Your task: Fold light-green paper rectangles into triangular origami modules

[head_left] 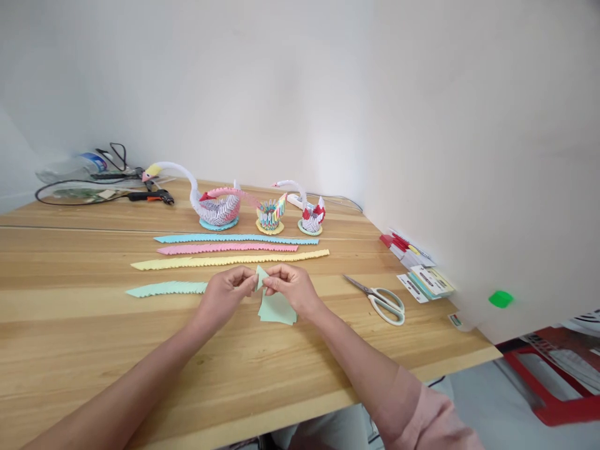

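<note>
Between my two hands is a small folded piece of green paper (260, 276), pinched from both sides. My left hand (229, 289) has thumb and finger closed on its left edge, and my right hand (291, 287) grips its right edge. Just below, on the table, lies a stack of pale green paper sheets (277, 309), partly under my right hand. A row of folded green paper pieces (164, 288) runs left from behind my left hand. Beyond it lie a yellow row (229, 260), a pink row (227, 249) and a blue row (234, 238).
Scissors (382, 301) lie to the right on the wooden table (210, 362). Paper packs (424, 281) sit along the right wall. Folded-paper swans (220, 209) stand at the back, with a glue gun (152, 196) and a plastic bottle (72, 167) at the back left.
</note>
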A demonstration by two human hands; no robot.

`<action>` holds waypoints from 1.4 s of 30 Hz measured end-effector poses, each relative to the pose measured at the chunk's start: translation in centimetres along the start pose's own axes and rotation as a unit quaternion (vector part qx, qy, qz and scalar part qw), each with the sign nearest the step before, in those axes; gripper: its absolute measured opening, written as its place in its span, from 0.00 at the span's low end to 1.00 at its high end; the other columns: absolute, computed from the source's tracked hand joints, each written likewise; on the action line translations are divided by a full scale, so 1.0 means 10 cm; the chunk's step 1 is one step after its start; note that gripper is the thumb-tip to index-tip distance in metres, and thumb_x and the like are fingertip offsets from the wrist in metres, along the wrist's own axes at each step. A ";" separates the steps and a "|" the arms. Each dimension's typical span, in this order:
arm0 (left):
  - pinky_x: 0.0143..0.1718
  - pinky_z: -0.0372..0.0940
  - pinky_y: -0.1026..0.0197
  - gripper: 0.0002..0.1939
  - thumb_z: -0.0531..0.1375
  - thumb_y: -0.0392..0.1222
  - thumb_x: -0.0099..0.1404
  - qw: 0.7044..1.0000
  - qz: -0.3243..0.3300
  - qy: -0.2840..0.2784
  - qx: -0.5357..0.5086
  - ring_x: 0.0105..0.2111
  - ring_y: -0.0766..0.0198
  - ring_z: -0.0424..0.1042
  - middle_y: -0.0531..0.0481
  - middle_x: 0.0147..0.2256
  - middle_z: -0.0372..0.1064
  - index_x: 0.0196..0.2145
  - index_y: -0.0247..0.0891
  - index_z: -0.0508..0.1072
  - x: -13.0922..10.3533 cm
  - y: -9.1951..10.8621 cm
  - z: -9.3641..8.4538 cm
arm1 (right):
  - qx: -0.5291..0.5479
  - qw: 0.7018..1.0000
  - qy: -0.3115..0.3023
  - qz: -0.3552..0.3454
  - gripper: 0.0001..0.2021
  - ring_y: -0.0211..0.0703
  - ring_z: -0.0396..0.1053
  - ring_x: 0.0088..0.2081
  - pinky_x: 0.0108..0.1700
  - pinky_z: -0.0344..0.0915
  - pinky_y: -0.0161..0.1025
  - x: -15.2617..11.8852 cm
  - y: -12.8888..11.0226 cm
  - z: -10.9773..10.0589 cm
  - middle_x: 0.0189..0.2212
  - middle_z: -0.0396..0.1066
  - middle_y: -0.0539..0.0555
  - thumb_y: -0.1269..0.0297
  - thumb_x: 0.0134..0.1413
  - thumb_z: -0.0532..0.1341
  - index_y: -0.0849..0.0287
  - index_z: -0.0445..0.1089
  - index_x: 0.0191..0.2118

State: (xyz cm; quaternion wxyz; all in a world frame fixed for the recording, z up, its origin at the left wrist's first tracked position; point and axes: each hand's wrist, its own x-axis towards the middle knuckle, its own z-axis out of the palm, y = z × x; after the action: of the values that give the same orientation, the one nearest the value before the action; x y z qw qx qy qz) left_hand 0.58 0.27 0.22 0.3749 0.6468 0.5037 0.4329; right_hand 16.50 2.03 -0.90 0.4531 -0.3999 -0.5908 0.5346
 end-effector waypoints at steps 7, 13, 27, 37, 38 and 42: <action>0.25 0.55 0.66 0.12 0.55 0.45 0.56 1.000 -0.006 -0.016 0.010 0.21 0.68 0.59 0.56 0.19 0.60 0.20 0.37 0.65 0.02 -0.02 -0.02 | -0.017 1.000 -0.007 -0.025 0.10 0.33 0.67 0.24 0.30 0.64 0.32 0.01 0.03 -0.03 0.23 0.70 0.49 0.59 0.46 0.62 0.61 0.72 0.31; 0.28 0.57 0.65 0.13 0.55 0.46 0.57 0.998 0.028 -0.028 0.039 0.24 0.66 0.61 0.55 0.20 0.63 0.19 0.38 0.66 0.00 0.01 -0.05 | -0.016 1.000 -0.013 -0.011 0.10 0.33 0.67 0.22 0.28 0.62 0.31 0.02 0.02 -0.06 0.21 0.70 0.49 0.58 0.46 0.63 0.61 0.71 0.31; 0.32 0.63 0.62 0.10 0.57 0.47 0.58 0.996 0.002 -0.038 -0.081 0.26 0.64 0.67 0.52 0.23 0.67 0.30 0.37 0.70 0.05 -0.11 -0.05 | -0.030 0.999 -0.031 -0.034 0.09 0.32 0.65 0.21 0.27 0.61 0.31 0.02 -0.01 -0.09 0.20 0.68 0.47 0.59 0.45 0.63 0.60 0.73 0.30; 0.31 0.62 0.62 0.09 0.56 0.46 0.58 0.997 0.006 -0.039 -0.061 0.26 0.63 0.68 0.52 0.23 0.68 0.25 0.39 0.69 0.02 -0.04 -0.06 | -0.035 0.998 -0.039 -0.031 0.09 0.32 0.65 0.22 0.28 0.61 0.32 0.00 -0.04 -0.07 0.21 0.68 0.48 0.60 0.45 0.63 0.61 0.72 0.30; 0.30 0.61 0.63 0.09 0.56 0.45 0.58 0.998 0.005 -0.028 -0.052 0.26 0.63 0.67 0.52 0.23 0.68 0.25 0.39 0.69 0.02 -0.03 -0.06 | -0.034 0.998 -0.040 -0.029 0.09 0.32 0.65 0.22 0.28 0.61 0.32 0.00 -0.04 -0.07 0.21 0.68 0.48 0.59 0.45 0.63 0.61 0.72 0.30; 0.29 0.61 0.63 0.09 0.56 0.46 0.58 0.999 0.005 -0.018 -0.046 0.25 0.64 0.67 0.53 0.22 0.68 0.25 0.38 0.69 0.02 -0.01 -0.06 | -0.028 0.999 -0.036 -0.026 0.11 0.33 0.66 0.23 0.29 0.62 0.33 0.00 -0.01 -0.06 0.24 0.71 0.49 0.58 0.44 0.63 0.61 0.72 0.32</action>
State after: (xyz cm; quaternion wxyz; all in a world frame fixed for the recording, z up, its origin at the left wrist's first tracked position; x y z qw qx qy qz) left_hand -0.01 0.50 0.35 0.4111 0.6386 0.4733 0.4462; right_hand 17.08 2.21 -0.81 0.4338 -0.3772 -0.6322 0.5195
